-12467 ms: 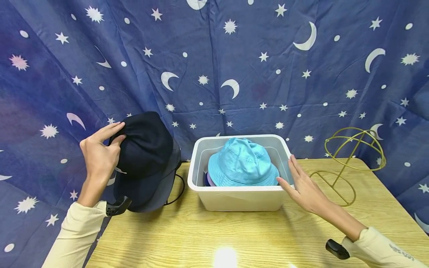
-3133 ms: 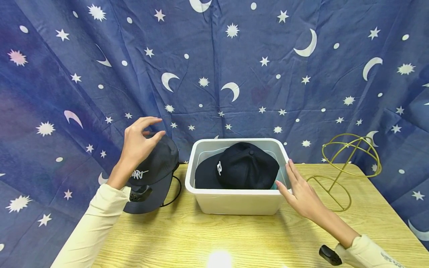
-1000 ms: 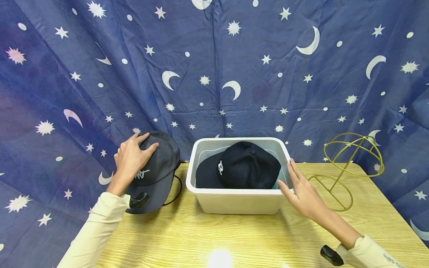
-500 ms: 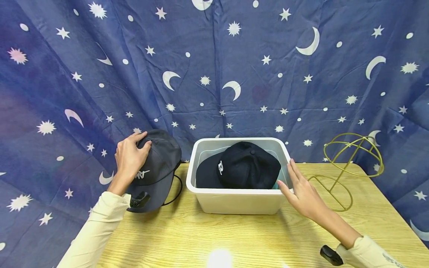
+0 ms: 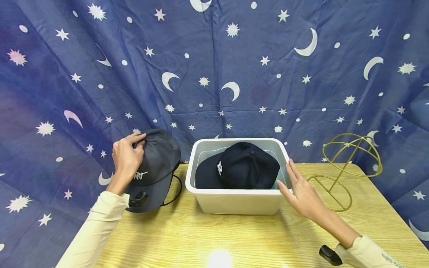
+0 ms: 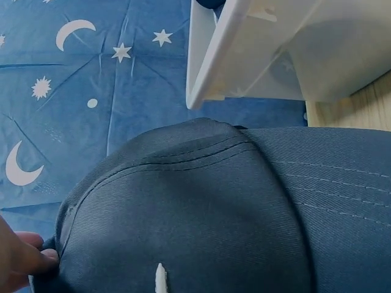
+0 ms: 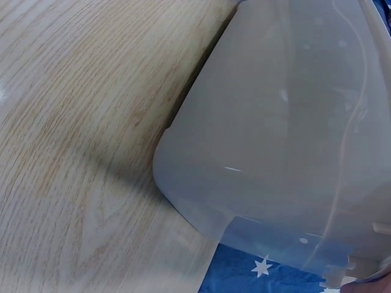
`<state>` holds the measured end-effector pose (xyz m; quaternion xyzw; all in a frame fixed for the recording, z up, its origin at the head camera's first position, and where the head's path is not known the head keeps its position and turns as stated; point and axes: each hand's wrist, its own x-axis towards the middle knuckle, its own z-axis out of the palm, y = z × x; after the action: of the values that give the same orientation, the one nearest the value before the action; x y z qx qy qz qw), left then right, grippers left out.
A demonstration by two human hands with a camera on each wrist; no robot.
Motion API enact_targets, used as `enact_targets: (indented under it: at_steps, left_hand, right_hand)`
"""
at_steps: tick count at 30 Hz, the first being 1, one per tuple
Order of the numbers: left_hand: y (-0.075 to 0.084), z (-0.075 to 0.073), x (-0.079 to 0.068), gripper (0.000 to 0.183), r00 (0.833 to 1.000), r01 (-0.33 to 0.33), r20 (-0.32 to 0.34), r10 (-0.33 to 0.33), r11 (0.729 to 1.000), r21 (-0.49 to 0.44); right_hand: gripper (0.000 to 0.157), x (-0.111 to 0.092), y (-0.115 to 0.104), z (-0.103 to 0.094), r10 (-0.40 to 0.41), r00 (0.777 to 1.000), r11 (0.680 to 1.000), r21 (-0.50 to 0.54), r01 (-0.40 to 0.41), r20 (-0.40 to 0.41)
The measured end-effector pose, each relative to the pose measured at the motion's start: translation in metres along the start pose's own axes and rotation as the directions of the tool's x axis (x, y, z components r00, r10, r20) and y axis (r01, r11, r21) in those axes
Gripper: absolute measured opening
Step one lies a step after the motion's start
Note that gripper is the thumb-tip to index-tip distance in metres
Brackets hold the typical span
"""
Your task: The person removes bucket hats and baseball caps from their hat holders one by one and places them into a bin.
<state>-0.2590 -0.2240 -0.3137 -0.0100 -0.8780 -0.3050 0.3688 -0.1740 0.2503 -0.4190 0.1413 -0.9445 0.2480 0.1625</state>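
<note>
On the left of the head view, my left hand [image 5: 126, 158] pinches the crown of a dark grey baseball cap [image 5: 160, 156] with white lettering. That cap sits over a stand whose black wire base [image 5: 179, 191] shows beside it. In the left wrist view the thumb [image 6: 38, 259] presses the fabric at the crown's edge. A white plastic bin [image 5: 238, 203] stands mid-table, with a black baseball cap [image 5: 249, 167] inside, its white logo facing left. A bit of light blue cloth shows beneath that cap. My right hand [image 5: 303, 193] rests with extended fingers on the bin's right rim.
A gold wire hat stand [image 5: 335, 182] stands right of the bin. The wooden table [image 5: 187, 234] spreads out in front. Behind everything hangs a dark blue curtain [image 5: 201, 67] with stars and moons.
Earlier the left hand held the black cap, which now lies in the bin over the light blue bucket hat. The left hand has since come down onto the grey cap and closed its fingers on it.
</note>
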Motion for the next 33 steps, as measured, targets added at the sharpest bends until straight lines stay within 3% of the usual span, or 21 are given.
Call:
enact_targets:
  at_steps: [12,22,33]
  left_hand:
    - [0.006,-0.008,0.007,0.023,0.998,-0.038,-0.053,0.037,0.999,-0.025]
    - [0.019,-0.015,0.018,0.02,0.986,-0.136,-0.103,0.129,0.989,-0.062]
    - [0.033,-0.025,0.022,0.019,0.975,-0.201,-0.118,0.19,0.975,-0.091]
  right_hand:
    - [0.07,0.0,-0.002,-0.001,-0.006,1.0,1.0,-0.004,0.006,-0.007]
    - [0.071,0.0,-0.001,-0.001,-0.01,1.0,1.0,-0.004,0.01,-0.009]
    - [0.071,0.0,-0.003,-0.002,-0.007,1.0,1.0,0.002,0.007,-0.002]
